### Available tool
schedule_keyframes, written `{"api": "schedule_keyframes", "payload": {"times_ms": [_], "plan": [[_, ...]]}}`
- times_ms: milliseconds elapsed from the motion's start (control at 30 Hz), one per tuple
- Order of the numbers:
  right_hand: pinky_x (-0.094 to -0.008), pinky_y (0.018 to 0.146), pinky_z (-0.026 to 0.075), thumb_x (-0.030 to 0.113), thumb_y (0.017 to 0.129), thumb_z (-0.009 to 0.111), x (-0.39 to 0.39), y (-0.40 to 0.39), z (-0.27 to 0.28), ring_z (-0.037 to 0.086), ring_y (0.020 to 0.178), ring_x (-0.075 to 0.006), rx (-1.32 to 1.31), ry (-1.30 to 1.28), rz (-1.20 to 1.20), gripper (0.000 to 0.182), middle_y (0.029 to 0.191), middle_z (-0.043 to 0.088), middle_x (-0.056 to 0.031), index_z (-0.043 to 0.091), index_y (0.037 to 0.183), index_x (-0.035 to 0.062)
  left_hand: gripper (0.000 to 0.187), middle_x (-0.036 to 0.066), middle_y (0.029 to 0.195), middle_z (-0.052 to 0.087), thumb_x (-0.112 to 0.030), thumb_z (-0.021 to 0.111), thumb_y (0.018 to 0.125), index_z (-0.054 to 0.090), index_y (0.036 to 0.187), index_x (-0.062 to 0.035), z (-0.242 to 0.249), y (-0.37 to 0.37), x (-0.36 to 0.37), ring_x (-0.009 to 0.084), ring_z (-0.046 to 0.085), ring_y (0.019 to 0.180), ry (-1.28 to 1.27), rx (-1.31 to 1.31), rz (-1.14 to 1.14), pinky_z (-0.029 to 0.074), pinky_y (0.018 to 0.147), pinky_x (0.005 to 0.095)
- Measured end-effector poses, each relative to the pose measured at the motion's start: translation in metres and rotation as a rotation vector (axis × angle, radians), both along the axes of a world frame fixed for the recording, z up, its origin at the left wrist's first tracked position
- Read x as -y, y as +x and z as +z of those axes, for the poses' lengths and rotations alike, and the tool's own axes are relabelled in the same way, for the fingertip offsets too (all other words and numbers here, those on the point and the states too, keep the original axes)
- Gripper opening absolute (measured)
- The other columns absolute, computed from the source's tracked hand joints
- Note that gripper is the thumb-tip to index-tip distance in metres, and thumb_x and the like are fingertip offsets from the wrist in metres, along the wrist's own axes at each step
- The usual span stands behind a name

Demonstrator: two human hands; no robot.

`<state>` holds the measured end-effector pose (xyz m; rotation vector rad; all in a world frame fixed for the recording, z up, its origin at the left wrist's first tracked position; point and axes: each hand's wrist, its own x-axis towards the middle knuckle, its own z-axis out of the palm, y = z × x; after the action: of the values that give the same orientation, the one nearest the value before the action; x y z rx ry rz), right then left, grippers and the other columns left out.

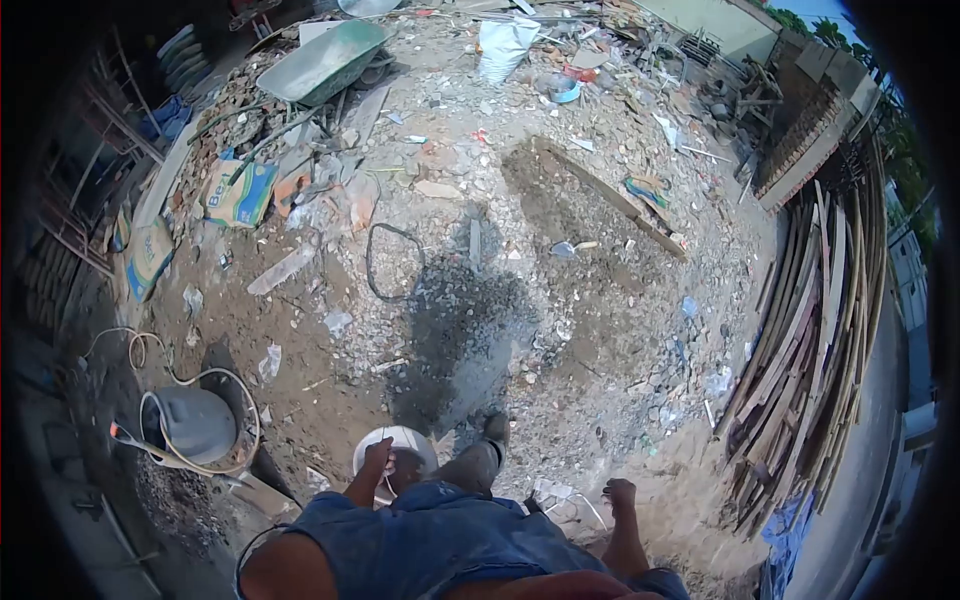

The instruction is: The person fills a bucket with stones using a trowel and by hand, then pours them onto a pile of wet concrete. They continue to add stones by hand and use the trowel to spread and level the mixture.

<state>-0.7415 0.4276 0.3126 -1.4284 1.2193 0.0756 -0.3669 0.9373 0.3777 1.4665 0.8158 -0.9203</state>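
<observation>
My left hand [378, 456] is closed at the side of a white bucket [412, 437], gripping its thin handle, and the bucket hangs beside my leg. What is inside the bucket is mostly hidden by the hand and shade. On the other side of my body, my right hand [620, 492] hangs over the sandy ground with its fingers curled in and nothing visible in them. One shoe [495, 430] shows ahead of my blue clothing.
Left stands a grey drum [197, 424] with a hose [258, 420] looped round it. Ahead lie a black hoop [372, 262], a plank [620, 202] and a trowel [566, 248]. Farther off are a green wheelbarrow [325, 65] and white sack [507, 48]. Long poles [815, 330] are stacked right.
</observation>
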Motion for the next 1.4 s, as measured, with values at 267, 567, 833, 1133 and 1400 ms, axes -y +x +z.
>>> {"api": "schedule_keyframes", "payload": {"times_ms": [267,567,833,1133,1400], "plan": [[-0.0266,0.048,0.045,0.019,0.084,0.057,0.064,0.216,0.152,0.059,0.054,-0.0140,0.225,-0.076,-0.057,0.020,0.069,0.061,-0.0082,0.061,0.089,0.0005,0.020,0.001,0.054,0.043,-0.026,0.059,0.085,0.050,0.080,-0.0088,0.009,0.068,0.089,0.0137,0.041,0.044,-0.072,0.146,0.192,0.035,0.041,0.0318],[-0.0436,0.063,0.051,0.026,0.071,0.063,0.127,0.174,0.020,0.066,0.073,-0.0310,-0.159,-0.891,1.164,0.016,0.073,0.066,-0.0126,0.069,0.079,0.0135,0.018,-0.003,0.051,0.039,-0.019,0.058,0.083,0.046,0.074,-0.0111,0.028,0.086,0.140,0.0097,0.036,0.042,-0.122,0.264,0.322,0.032,0.041,0.0258],[-0.0415,0.063,0.051,0.023,0.074,0.062,0.282,0.188,-0.020,0.066,0.074,-0.0285,-0.154,-0.645,1.105,0.014,0.075,0.066,-0.0115,0.069,0.076,0.0109,0.031,-0.003,0.046,0.035,-0.027,0.054,0.086,0.041,0.061,-0.0145,0.023,0.013,0.186,0.0111,0.030,0.032,0.048,0.255,0.448,0.021,0.031,0.0279],[-0.0410,0.061,0.052,0.015,0.074,0.060,0.406,0.283,0.021,0.066,0.072,-0.0293,-0.070,-1.131,1.343,0.010,0.076,0.065,-0.0143,0.067,0.076,0.0069,0.035,-0.003,0.048,0.030,-0.030,0.053,0.088,0.036,0.060,-0.0179,0.063,-0.055,0.227,0.0127,0.028,0.038,0.098,0.120,0.717,0.028,0.043,0.0312],[-0.0415,0.067,0.051,0.018,0.072,0.058,0.362,0.341,0.029,0.065,0.073,-0.0305,-0.093,-0.831,1.114,0.017,0.082,0.067,-0.0150,0.068,0.077,0.0061,0.030,-0.003,0.049,0.033,-0.027,0.053,0.080,0.037,0.058,-0.0160,0.003,-0.055,0.223,0.0140,0.029,0.042,0.314,0.044,0.556,0.030,0.044,0.0325]]}}
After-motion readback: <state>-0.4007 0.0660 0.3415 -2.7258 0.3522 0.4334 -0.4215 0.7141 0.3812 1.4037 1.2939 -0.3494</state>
